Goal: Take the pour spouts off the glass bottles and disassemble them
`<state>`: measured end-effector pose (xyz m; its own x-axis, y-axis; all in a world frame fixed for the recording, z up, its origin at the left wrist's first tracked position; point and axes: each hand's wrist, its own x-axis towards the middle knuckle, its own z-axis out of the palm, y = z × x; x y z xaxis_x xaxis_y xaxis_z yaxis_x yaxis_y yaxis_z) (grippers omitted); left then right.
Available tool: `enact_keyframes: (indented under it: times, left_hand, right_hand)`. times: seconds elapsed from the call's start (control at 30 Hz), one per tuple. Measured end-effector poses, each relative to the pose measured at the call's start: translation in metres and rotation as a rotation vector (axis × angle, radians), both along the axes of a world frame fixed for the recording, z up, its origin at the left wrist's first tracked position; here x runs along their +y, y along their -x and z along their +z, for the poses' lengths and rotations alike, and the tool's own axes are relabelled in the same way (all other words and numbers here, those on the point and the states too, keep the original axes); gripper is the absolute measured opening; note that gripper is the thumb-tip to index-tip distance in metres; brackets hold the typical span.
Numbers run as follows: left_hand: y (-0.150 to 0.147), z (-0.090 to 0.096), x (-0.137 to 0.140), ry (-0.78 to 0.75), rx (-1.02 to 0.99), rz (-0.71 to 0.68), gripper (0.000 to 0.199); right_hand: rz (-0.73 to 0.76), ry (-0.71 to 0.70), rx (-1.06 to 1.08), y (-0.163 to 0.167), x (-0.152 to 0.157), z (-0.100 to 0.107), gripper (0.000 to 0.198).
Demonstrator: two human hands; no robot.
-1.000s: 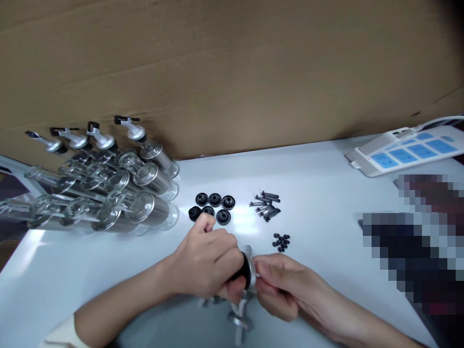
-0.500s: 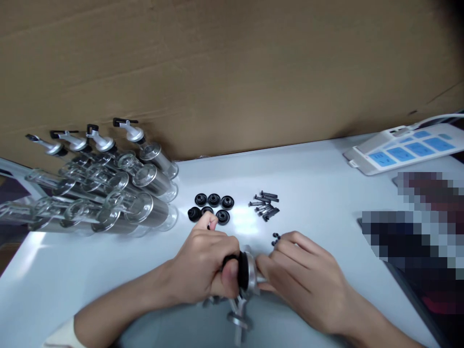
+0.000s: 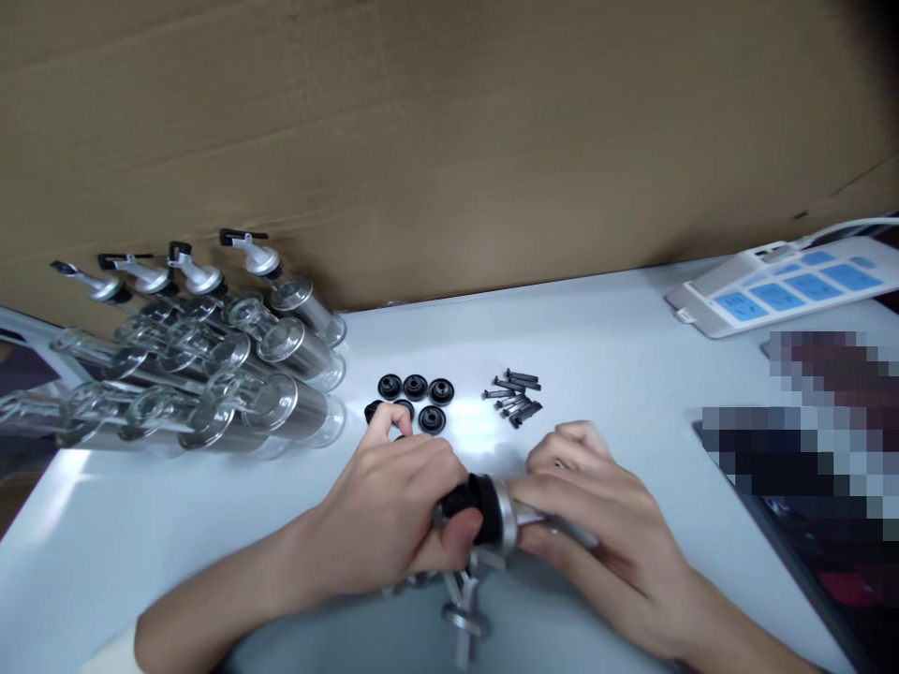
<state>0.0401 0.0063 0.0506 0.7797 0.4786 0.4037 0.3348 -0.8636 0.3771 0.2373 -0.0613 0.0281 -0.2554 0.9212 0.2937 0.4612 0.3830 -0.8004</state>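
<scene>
Between my hands is a bottle pourer [image 3: 504, 515] with a silver collar and a ribbed black stopper. My left hand [image 3: 393, 505] is closed round the black stopper end, thumb pressed against it. My right hand [image 3: 618, 538] pinches the silver spout on the other side of the collar. Below them on the table lies another silver spout piece [image 3: 464, 620], with more metal parts partly hidden by my left hand. Just beyond my left hand are several round black stoppers [image 3: 415, 388], some partly covered by its fingers.
Several glass bottles [image 3: 295, 351] stand at the left, the back ones topped with pourers [image 3: 259, 257]. Small black lever pieces [image 3: 516, 395] lie mid-table. A white power strip [image 3: 702, 309] sits back right, near a dark, pixelated object [image 3: 779, 468]. Cardboard [image 3: 449, 150] rises behind the table.
Both hands and the pourer have shifted slightly right. My right hand has turned, showing more of the spout, and now covers the small black bits seen beside it before.
</scene>
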Motion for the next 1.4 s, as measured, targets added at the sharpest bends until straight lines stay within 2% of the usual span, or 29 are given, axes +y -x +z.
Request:
enact_keyframes:
  times: [0.1,0.13,0.2,0.3,0.43,0.63,0.83,0.93,1.03,1.2,1.3,1.4]
  left_hand:
    - [0.005,0.004,0.008,-0.173,-0.003,0.079,0.022]
    - [0.007,0.005,0.011,-0.219,0.022,0.125,0.019]
    - [0.010,0.006,0.017,-0.287,0.134,0.225,0.013]
    - [0.013,0.003,0.022,-0.335,0.336,0.298,0.009]
    - [0.015,-0.008,0.024,-0.275,0.484,0.257,0.022]
    - [0.009,-0.018,0.022,-0.225,0.576,0.205,0.035]
    - [0.007,-0.029,0.028,-0.210,0.605,0.212,0.039]
    - [0.010,-0.026,0.031,-0.207,0.619,0.200,0.042]
    - [0.018,-0.012,0.032,-0.193,0.605,0.200,0.042]
    - [0.030,0.009,0.024,-0.019,0.595,0.102,0.025]
    - [0.032,0.006,0.019,0.082,0.604,0.008,0.021]
    - [0.031,-0.002,0.017,0.095,0.602,-0.018,0.017]
  right_hand:
    - [-0.083,0.383,0.381,-0.003,0.003,-0.003,0.049]
    - [-0.143,0.458,0.473,-0.004,0.003,-0.004,0.051]
    - [-0.227,0.504,0.567,-0.004,0.005,-0.006,0.050]
    - [-0.257,0.483,0.567,-0.003,0.006,-0.006,0.051]
    - [-0.271,0.470,0.506,0.000,0.008,-0.006,0.050]
    - [-0.321,0.387,0.418,-0.004,0.008,-0.007,0.040]
    - [-0.281,0.387,0.222,-0.003,0.005,-0.006,0.028]
    - [-0.260,0.386,0.129,-0.001,0.004,-0.007,0.021]
    - [-0.232,0.367,-0.036,0.002,0.005,-0.011,0.019]
    - [-0.167,0.250,-0.356,0.006,0.006,-0.028,0.017]
    - [-0.140,0.181,-0.439,0.010,0.004,-0.036,0.018]
    - [-0.122,0.112,-0.450,0.013,0.001,-0.037,0.018]
